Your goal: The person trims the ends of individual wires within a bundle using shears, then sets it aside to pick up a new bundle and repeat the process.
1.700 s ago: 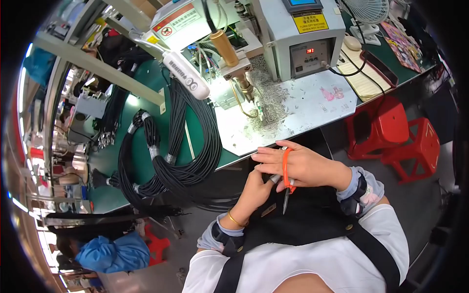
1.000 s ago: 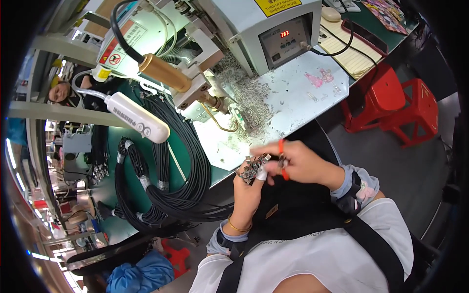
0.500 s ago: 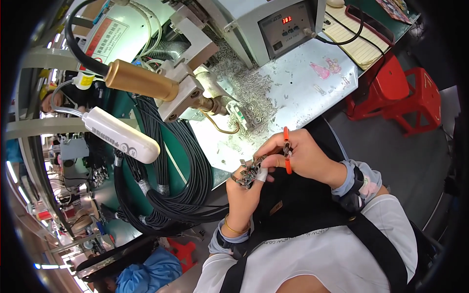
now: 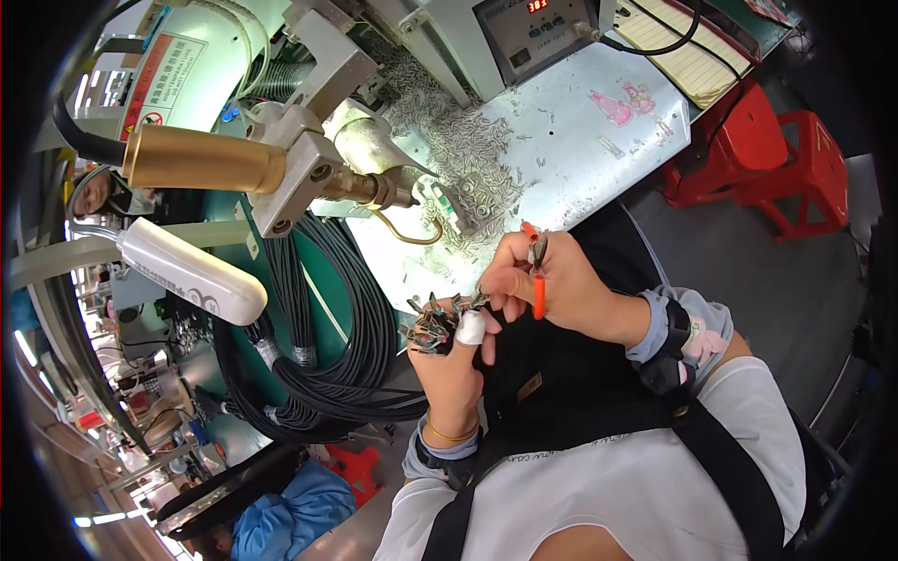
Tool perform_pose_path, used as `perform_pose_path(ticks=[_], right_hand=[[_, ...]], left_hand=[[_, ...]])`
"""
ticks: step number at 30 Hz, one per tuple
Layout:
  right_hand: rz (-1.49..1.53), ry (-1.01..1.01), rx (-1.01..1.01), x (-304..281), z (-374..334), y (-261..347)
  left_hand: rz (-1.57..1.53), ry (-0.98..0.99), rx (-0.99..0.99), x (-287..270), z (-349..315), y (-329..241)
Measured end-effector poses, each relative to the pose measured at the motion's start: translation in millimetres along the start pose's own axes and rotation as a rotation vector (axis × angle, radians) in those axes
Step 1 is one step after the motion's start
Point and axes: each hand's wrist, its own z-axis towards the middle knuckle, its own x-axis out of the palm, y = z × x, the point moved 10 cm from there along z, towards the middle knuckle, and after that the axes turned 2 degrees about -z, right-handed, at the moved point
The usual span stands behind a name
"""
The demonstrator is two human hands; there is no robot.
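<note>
My left hand (image 4: 451, 374) is closed round a bunch of small metal cable connectors (image 4: 432, 329) that fan out above its fingers; white tape (image 4: 471, 327) wraps the thumb. Cutting pliers (image 4: 539, 292) with orange-red handles sit in my right hand (image 4: 566, 280), lying across the palm. The thumb and forefinger of that hand pinch beside one connector at the left thumb; the exact contact is too small to tell. Above both hands is a clamped soldering iron (image 4: 201, 159) with a gold-coloured grip, its tip near a small metal fixture (image 4: 458, 208).
Many short metal pieces (image 4: 458, 140) lie scattered on the pale metal worktop (image 4: 580, 150). Coiled black cables (image 4: 351, 309) and a white lamp arm (image 4: 192, 276) are at left. A control box (image 4: 538, 42) and notebook (image 4: 687, 56) stand behind; red stools (image 4: 804, 178) are at right.
The view has shifted, so the iron appears further left. My right hand has drawn slightly apart from the left, and the pliers have turned in it. The connector bunch is spread more visibly.
</note>
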Motion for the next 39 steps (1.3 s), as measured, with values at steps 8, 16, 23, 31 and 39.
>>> perform_pose_path(ticks=[8, 16, 23, 31, 39], right_hand=[[-0.241, 0.083, 0.21, 9, -2, -2], [-0.248, 0.131, 0.361, 6, -1, -4], [-0.596, 0.046, -0.258, 6, -1, 22], [-0.037, 0.235, 0.545, 17, -6, -20], [-0.934, 0.217, -0.554, 33, -2, 45]], left_hand=[[0.066, -0.085, 0.066, -16, -3, -2], [0.337, -0.079, 0.206, -9, 0, -19], [-0.165, -0.015, 0.046, -6, 4, -14], [0.151, -0.063, 0.14, -9, 3, -15], [-0.213, 0.049, -0.127, -3, 7, 1]])
